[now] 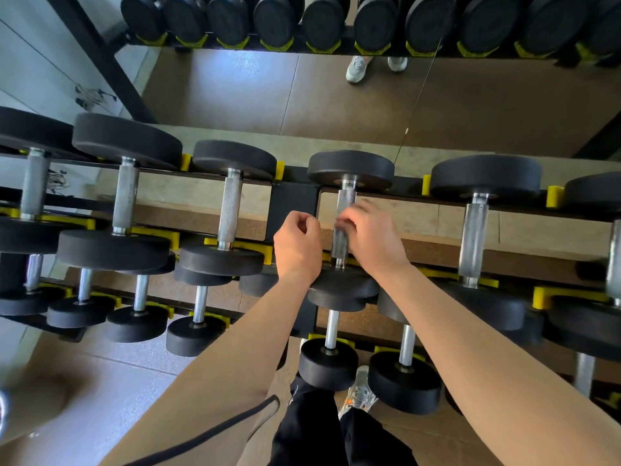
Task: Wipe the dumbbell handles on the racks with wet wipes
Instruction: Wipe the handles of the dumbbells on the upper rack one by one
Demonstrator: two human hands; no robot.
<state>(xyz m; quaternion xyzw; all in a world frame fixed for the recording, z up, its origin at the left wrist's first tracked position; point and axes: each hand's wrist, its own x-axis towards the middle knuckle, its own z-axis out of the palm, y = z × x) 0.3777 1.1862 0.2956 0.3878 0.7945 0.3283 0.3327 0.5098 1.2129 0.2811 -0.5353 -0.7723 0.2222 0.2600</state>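
Observation:
The top tier of a black rack (295,204) with yellow cradles holds several black dumbbells with knurled steel handles. My right hand (373,238) is curled around the handle (347,199) of the middle dumbbell (350,169), and its fingertips are blurred against the steel. No wet wipe shows clearly; anything under those fingers is hidden. My left hand (297,245) is a closed fist just left of that handle, over the rack's upright post, and touches no dumbbell. Nothing shows in it.
Neighbouring dumbbells stand at the left (230,210) and right (473,237) of the gripped one. Lower tiers carry smaller dumbbells (331,348). A mirror (336,95) behind the rack reflects dumbbells and shoes. My legs and a shoe (359,395) are below, close to the rack.

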